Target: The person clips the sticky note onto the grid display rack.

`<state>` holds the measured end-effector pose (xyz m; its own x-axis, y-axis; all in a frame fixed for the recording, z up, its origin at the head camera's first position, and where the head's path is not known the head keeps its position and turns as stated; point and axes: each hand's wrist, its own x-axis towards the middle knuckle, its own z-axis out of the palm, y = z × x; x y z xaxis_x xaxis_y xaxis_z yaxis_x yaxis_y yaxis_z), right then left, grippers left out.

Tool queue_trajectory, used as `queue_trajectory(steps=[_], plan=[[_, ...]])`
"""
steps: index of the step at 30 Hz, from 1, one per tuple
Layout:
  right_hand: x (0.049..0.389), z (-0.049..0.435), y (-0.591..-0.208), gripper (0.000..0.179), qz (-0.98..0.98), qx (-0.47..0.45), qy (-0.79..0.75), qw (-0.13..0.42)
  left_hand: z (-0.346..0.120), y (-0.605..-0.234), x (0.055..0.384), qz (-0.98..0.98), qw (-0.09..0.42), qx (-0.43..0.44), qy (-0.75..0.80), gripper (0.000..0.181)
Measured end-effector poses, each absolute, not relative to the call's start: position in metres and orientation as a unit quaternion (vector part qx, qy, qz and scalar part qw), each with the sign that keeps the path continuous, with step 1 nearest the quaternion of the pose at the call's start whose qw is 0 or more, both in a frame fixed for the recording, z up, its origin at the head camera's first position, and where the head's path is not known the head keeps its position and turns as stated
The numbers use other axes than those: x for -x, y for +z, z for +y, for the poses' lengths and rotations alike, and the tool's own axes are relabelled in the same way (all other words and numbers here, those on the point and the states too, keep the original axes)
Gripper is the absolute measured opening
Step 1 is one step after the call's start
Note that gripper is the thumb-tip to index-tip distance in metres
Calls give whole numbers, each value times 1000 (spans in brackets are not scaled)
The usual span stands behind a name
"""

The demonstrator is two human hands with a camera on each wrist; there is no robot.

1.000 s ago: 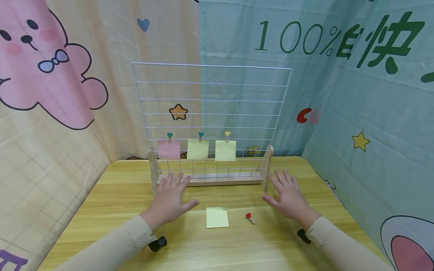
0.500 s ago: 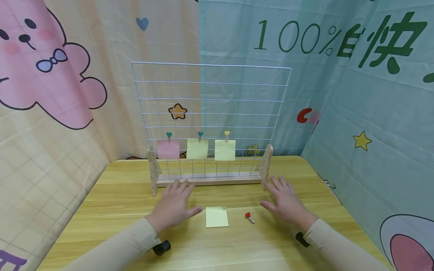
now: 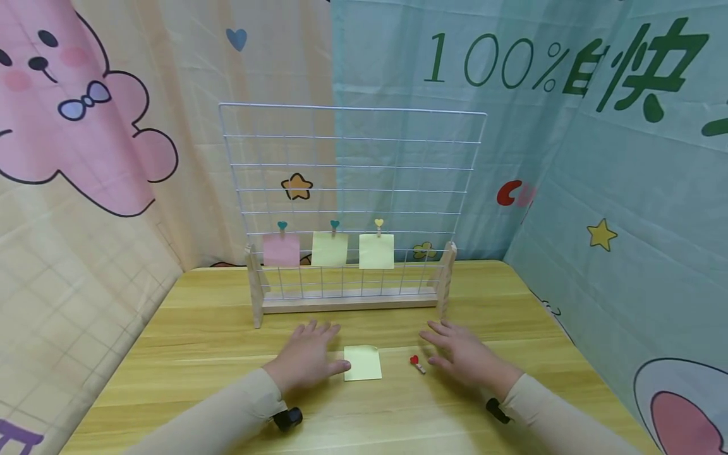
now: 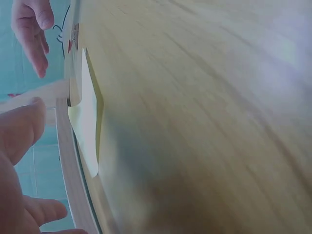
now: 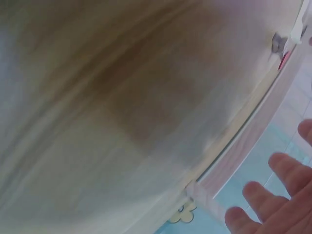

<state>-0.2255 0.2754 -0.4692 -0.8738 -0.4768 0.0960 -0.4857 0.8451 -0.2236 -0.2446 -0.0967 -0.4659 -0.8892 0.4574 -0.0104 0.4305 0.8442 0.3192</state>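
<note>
My left hand (image 3: pixel 307 357) hovers low over the table with fingers spread. Its thumb overlaps the left edge of a pale yellow sticky note (image 3: pixel 364 364) in the head view; the left wrist view shows the hand apart from the note (image 4: pixel 90 117), whose edges curl up. To the note's right lies a small clothespin with a red heart (image 3: pixel 418 364). Beside that clip is my right hand (image 3: pixel 469 360), fingers extended and holding nothing. In the right wrist view, the fingers (image 5: pixel 265 200) are loosely spread and the clip (image 5: pixel 280 46) shows at the far upper right.
Behind the hands stands a white wire grid in a wooden base (image 3: pixel 352 304). Heart-topped clips hold a pink note (image 3: pixel 281 251), a yellow note (image 3: pixel 330 250) and another yellow note (image 3: pixel 376 252) on it. Printed curtains (image 3: pixel 569 189) hang around the wooden table (image 3: pixel 199 303).
Both hands have drawn back from the grid's base and inward, toward the loose sticky note and the red-heart clothespin. The notes and clips have stayed in place.
</note>
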Motion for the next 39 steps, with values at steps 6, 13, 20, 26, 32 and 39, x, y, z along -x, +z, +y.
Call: queue_trajectory(steps=[6,13,20,26,32,39], plan=[[224,267,-469,55,-954,-270,128,-31,-89,-473,247,957,64,-237,154,89],[224,264,-469,52,-949,-286,126,-43,-84,-474,249,956,83,-239,145,86],[224,261,-469,48,-947,-300,114,-27,-82,-480,253,957,83,-239,142,83],[227,260,-472,44,-948,-300,100,-25,-81,-483,254,957,71,-246,137,79],[227,257,-472,43,-947,-307,89,-19,-79,-483,253,956,59,-250,142,74],[226,256,-471,36,-945,-312,91,-20,-78,-483,253,955,54,-250,151,70]])
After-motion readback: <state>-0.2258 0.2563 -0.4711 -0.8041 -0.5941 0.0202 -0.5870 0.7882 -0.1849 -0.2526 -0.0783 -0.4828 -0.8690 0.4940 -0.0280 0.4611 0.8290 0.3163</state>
